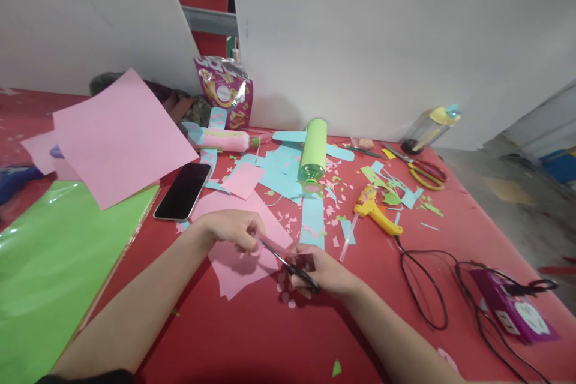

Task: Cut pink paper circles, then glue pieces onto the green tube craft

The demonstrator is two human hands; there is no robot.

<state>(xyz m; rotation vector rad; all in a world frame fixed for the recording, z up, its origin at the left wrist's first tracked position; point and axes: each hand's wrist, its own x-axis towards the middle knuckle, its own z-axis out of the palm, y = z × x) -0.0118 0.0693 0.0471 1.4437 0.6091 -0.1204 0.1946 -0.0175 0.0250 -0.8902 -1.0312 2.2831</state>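
Observation:
My left hand [238,230] pinches one end of a narrow strip of pink paper [276,245] above the table. In my right hand [321,267] is a pair of black-handled scissors [285,262], with the blades pointing left along the strip toward my left fingers. Whether the blades are apart, I cannot tell. Beneath both hands lie pink paper sheets [243,273], and a few small pale pink discs [285,296] sit on the red table just below the scissors.
A black phone [183,191] lies left of my hands. Behind stand a green-wrapped bottle [314,147] with blue paper wings and a pink-wrapped bottle [225,140]. Rightward are a yellow glue gun [375,211], larger scissors [418,167], a purple power box [513,306] with cords, and paper scraps.

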